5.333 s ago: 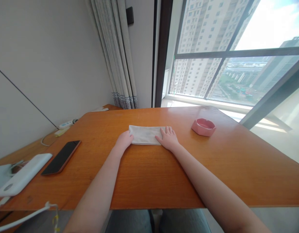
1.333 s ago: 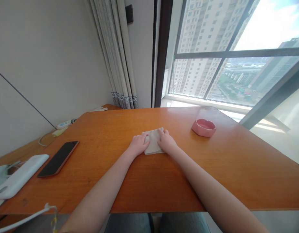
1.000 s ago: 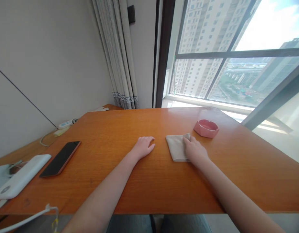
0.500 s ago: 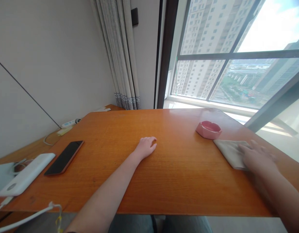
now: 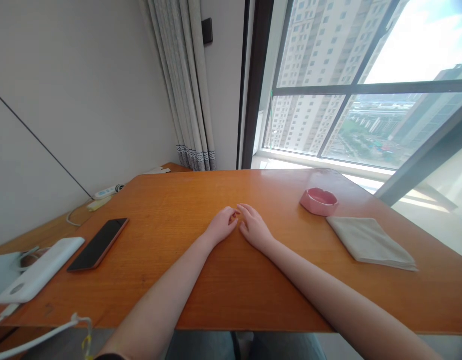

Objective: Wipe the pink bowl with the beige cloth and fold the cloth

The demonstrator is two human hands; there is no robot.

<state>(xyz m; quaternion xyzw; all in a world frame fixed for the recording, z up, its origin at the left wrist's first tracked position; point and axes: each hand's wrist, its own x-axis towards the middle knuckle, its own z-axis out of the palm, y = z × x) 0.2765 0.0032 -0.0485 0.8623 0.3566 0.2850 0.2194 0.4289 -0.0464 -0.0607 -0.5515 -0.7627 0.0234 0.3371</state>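
Note:
In the middle of the wooden table (image 5: 171, 210), my left hand (image 5: 222, 225) rests with loosely bent fingers, thumb a little apart, holding nothing. My right hand (image 5: 255, 227) lies just beside it, fingers stretched towards the left fingertips and empty. The fingertips of both hands nearly meet; whether they touch I cannot tell. To the right, a folded grey-beige cloth (image 5: 371, 242) lies flat on the tabletop. Right behind it stands a pink ashtray-like dish (image 5: 319, 201) with a notched rim. Neither hand touches the cloth or the dish.
On the left are a dark-screened phone (image 5: 99, 245) and a white power bank (image 5: 41, 270) with a cable plugged in. A power strip (image 5: 106, 192) lies by the wall. Beyond the table are a curtain (image 5: 189, 90) and a large window (image 5: 351, 90).
My right hand has left the cloth and moved left to beside my left hand. The cloth now lies fully visible and flat. My left hand has stayed nearly in place.

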